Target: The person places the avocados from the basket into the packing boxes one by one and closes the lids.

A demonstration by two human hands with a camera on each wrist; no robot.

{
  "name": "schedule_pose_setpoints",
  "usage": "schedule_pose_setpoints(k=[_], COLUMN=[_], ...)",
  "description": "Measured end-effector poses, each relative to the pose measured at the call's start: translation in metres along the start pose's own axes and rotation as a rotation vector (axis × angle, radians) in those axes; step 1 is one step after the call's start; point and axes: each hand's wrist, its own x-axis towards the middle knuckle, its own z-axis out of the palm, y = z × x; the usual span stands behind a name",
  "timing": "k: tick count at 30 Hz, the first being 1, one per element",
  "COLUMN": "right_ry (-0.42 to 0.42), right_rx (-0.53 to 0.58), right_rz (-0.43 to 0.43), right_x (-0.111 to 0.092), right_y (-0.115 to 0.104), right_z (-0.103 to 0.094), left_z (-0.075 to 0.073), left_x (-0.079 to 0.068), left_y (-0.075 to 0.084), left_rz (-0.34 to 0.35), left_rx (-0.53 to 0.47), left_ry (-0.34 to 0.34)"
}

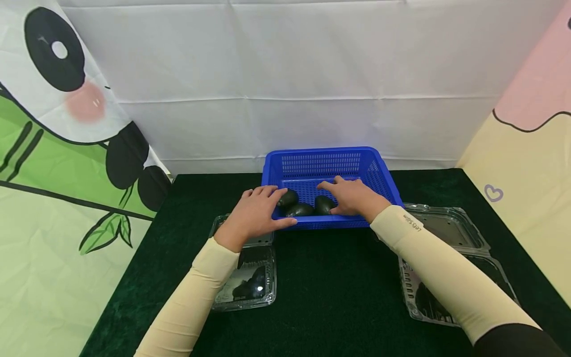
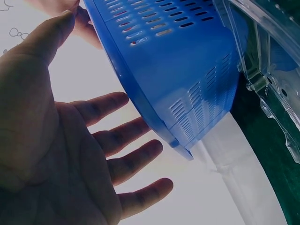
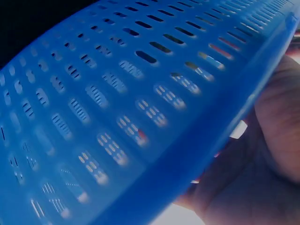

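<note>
A blue plastic basket [image 1: 330, 224] stands at the back of the table with several dark green avocados [image 1: 301, 209] in its front part. My left hand [image 1: 256, 210] is over the basket's front left corner, fingers spread and nothing held. In the left wrist view, the left hand's [image 2: 70, 140] fingers extend beside the basket's rim [image 2: 126, 79]. My right hand [image 1: 354, 197] reaches over the front rim into the basket. Its thumb is beside the rightmost avocado [image 1: 324, 205], with the fingers spread above. The basket wall [image 3: 117, 93] hides most of that hand in the right wrist view.
An opened clear plastic clamshell box [image 1: 267, 300] with dark items inside lies at left, partly under my left arm. Another opened clamshell [image 1: 479, 240] lies at right, partly behind my right sleeve [image 1: 441, 267]. Dark green cloth [image 1: 332, 297] covers the table; a white sheet [image 1: 312, 74] hangs behind.
</note>
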Motion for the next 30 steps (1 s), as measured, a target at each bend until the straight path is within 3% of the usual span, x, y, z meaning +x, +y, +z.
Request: schedule_pose_setpoints(k=[19, 30], right_ry=[-0.037, -0.034], right_rx=[0.021, 0.016], right_rz=[-0.015, -0.004], right_x=[0.013, 0.016], right_y=[-0.013, -0.008], right_z=[0.006, 0.009], left_z=[0.0, 0.004], left_x=[0.0, 0.0], left_y=[0.0, -0.002], left_rz=[-0.005, -0.009], left_rx=[0.014, 0.02], left_ry=[-0.006, -0.003])
